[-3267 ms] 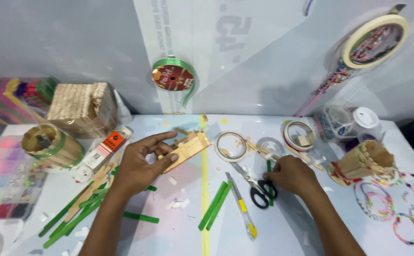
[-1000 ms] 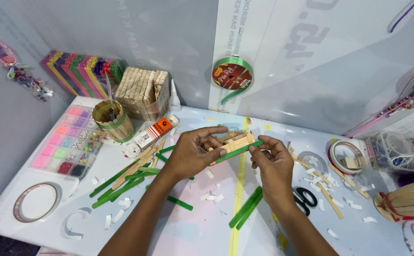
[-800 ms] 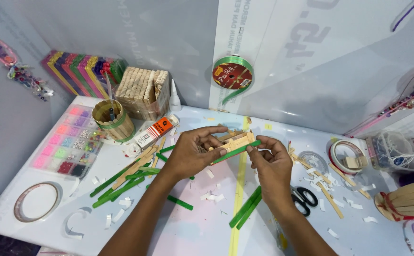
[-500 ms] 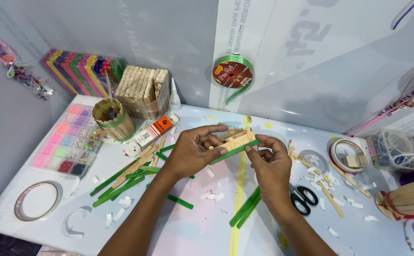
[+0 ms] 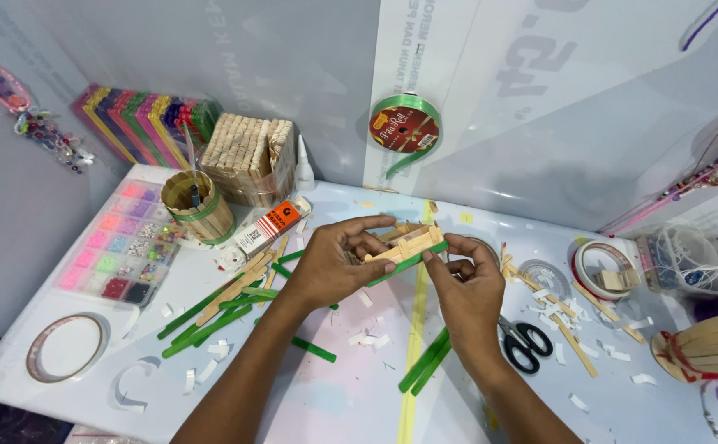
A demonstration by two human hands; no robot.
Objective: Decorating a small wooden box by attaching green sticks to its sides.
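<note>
White craft bench [image 5: 359, 411] backed by grey panels, littered with paper scraps.

Item 1, left hand [image 5: 334, 267]: fingers curled closed around the left end of a small craft-stick assembly [image 5: 404, 244], held above the middle of the bench, toward its far edge.

Item 2, right hand [image 5: 470, 288]: thumb and fingertips pinched on the assembly's right end, touching a green stick [image 5: 408, 263] laid along its lower edge.

Risk, as a judgement: the green stick seems only pressed in place; an uneven squeeze could slide it out of line or crack the thin frame, and any wet glue could smear onto the fingers.

Item 3, near left: loose green and plain sticks [image 5: 219, 308], an orange-and-white glue box [image 5: 272, 228].

Item 4, far left corner: stick-built cup [image 5: 198, 205], stack of plain sticks [image 5: 248, 156], glue bottle [image 5: 303, 164], bead tray [image 5: 124, 247].

Item 5, near left corner: clear tape roll [image 5: 67, 345].

Item 6, right: scissors [image 5: 527, 344], tape rolls [image 5: 601, 271], stick basket [image 5: 708, 345] at the right edge.

Item 7, back panel: green ribbon spool [image 5: 404, 127].
</note>
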